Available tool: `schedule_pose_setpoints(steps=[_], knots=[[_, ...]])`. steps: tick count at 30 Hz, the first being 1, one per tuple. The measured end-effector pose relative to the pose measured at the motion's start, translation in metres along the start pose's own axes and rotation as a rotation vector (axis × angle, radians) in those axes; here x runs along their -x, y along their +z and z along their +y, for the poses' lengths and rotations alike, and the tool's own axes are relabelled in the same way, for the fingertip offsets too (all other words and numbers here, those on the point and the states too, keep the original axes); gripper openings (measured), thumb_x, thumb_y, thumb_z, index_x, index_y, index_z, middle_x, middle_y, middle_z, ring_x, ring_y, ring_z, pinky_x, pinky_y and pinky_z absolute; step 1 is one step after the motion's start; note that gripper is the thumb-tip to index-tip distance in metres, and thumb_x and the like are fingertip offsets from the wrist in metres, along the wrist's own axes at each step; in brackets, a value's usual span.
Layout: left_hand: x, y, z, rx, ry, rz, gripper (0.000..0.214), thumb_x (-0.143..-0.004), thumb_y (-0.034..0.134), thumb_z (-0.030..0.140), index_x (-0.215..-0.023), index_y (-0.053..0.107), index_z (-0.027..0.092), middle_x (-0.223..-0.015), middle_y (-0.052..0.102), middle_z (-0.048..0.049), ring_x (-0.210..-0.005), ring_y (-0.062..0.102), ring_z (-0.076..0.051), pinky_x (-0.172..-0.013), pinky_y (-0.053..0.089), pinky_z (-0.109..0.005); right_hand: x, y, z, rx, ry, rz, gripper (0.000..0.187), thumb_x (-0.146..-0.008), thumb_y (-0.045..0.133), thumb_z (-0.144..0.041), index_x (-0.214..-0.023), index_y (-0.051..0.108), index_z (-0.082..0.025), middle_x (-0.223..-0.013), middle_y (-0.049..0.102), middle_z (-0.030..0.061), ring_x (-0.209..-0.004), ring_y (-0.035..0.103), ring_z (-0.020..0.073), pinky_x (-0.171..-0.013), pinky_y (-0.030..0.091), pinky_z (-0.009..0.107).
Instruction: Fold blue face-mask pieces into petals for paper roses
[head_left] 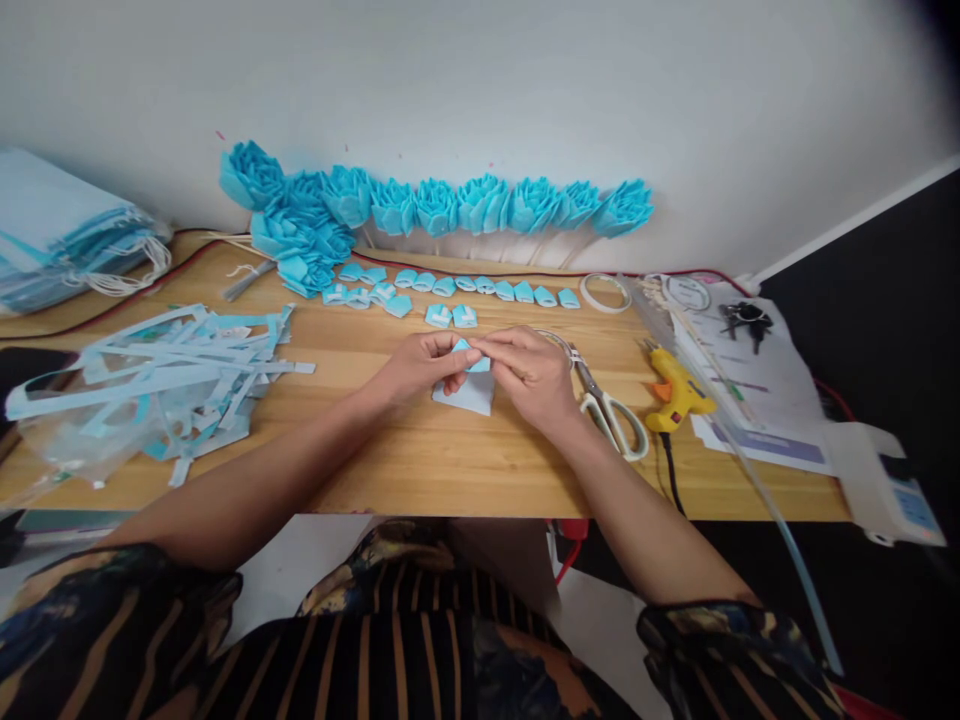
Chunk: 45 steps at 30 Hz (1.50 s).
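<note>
Between my left hand [421, 366] and my right hand [531, 378] is a small light-blue folded piece [478, 365], pinched by the fingertips of both. My fingers cover part of it. Just under the hands a pale sheet piece [469, 395] shows; whether it is joined to the folded piece I cannot tell. Beyond the hands, two folded pieces with white strips [451, 316] lie on the wooden table [405, 465]. Further back, more small blue folded pieces [504, 289] are laid out in rows. White-handled scissors [628, 425] lie to the right of my right hand.
A yellow glue gun [675, 395] with a black cord lies right of the scissors. Blue cut strips [202, 370] are heaped on the left. Blue artificial flowers [484, 203] lean along the wall. Tape roll [606, 292], keys [746, 322] and papers [780, 375] are at the right.
</note>
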<state>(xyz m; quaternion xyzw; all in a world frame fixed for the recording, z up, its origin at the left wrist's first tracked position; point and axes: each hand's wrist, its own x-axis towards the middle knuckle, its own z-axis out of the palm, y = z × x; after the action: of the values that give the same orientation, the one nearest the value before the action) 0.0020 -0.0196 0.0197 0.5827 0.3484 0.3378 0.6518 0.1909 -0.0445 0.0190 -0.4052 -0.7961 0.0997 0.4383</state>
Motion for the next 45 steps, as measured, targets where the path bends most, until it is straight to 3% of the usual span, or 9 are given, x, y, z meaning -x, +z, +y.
schedule_pose_setpoints(steps=[7, 12, 17, 26, 38, 41, 45], knots=[[-0.0003, -0.0004, -0.0021, 0.036, -0.013, 0.015, 0.039, -0.076, 0.073, 0.05, -0.071, 0.056, 0.016, -0.056, 0.058, 0.0026, -0.048, 0.05, -0.007, -0.047, 0.037, -0.02, 0.0004, 0.0001, -0.0023, -0.106, 0.082, -0.002, 0.031, -0.092, 0.054, -0.018, -0.109, 0.076, -0.031, -0.101, 0.075, 0.0034, -0.094, 0.068, 0.0195, -0.085, 0.054, 0.039], [0.0003, 0.0007, -0.0006, 0.029, -0.019, 0.035, 0.038, -0.074, 0.075, 0.048, -0.072, 0.056, 0.016, -0.056, 0.058, 0.0029, -0.048, 0.05, -0.007, -0.046, 0.038, -0.019, 0.0004, -0.0015, -0.0009, -0.363, 0.372, -0.018, 0.033, -0.096, 0.051, -0.029, -0.124, 0.069, -0.031, -0.101, 0.074, 0.0015, -0.086, 0.067, 0.0162, -0.08, 0.056, 0.035], [0.0004, 0.001, 0.0015, -0.03, 0.014, 0.02, 0.037, -0.075, 0.075, 0.047, -0.07, 0.056, 0.015, -0.056, 0.057, 0.0027, -0.049, 0.05, -0.007, -0.047, 0.039, -0.019, -0.0021, -0.0017, -0.0004, -0.532, 0.536, -0.054, 0.032, -0.089, 0.062, -0.04, -0.117, 0.071, -0.026, -0.088, 0.071, 0.0006, -0.076, 0.064, 0.0141, -0.074, 0.055, 0.031], [-0.0014, 0.0003, -0.001, -0.157, -0.025, 0.013, 0.032, -0.079, 0.069, 0.04, -0.067, 0.054, 0.016, -0.054, 0.056, 0.0029, -0.049, 0.05, -0.007, -0.046, 0.039, -0.018, -0.0024, 0.0002, 0.0003, -0.481, 0.508, -0.028, 0.032, -0.082, 0.065, -0.028, -0.112, 0.073, -0.022, -0.08, 0.064, -0.0008, -0.072, 0.057, 0.0121, -0.069, 0.049, 0.027], [-0.0004, 0.0021, 0.0032, -0.126, -0.008, 0.021, 0.038, -0.077, 0.071, 0.048, -0.066, 0.055, 0.015, -0.055, 0.057, 0.0026, -0.048, 0.049, -0.006, -0.047, 0.039, -0.019, -0.0016, 0.0009, 0.0004, -0.452, 0.513, -0.008, 0.031, -0.081, 0.066, -0.029, -0.11, 0.074, -0.023, -0.076, 0.064, -0.0016, -0.069, 0.057, 0.0116, -0.065, 0.049, 0.027], [-0.0013, 0.0013, 0.0018, -0.105, -0.012, 0.06, 0.038, -0.077, 0.071, 0.047, -0.066, 0.055, 0.015, -0.053, 0.057, 0.0027, -0.047, 0.049, -0.006, -0.046, 0.039, -0.019, -0.0017, -0.0009, 0.001, -0.457, 0.492, -0.007, 0.031, -0.085, 0.062, -0.027, -0.114, 0.072, -0.024, -0.088, 0.071, 0.0009, -0.077, 0.063, 0.0137, -0.072, 0.053, 0.03], [-0.0024, -0.0009, -0.0002, -0.033, 0.024, 0.144, 0.037, -0.078, 0.072, 0.046, -0.067, 0.055, 0.016, -0.055, 0.057, 0.0028, -0.047, 0.05, -0.006, -0.048, 0.041, -0.019, -0.0036, -0.0041, -0.0019, -0.336, 0.322, 0.009, 0.037, -0.085, 0.054, -0.014, -0.114, 0.071, -0.027, -0.119, 0.07, 0.0043, -0.109, 0.064, 0.0191, -0.088, 0.054, 0.035]])
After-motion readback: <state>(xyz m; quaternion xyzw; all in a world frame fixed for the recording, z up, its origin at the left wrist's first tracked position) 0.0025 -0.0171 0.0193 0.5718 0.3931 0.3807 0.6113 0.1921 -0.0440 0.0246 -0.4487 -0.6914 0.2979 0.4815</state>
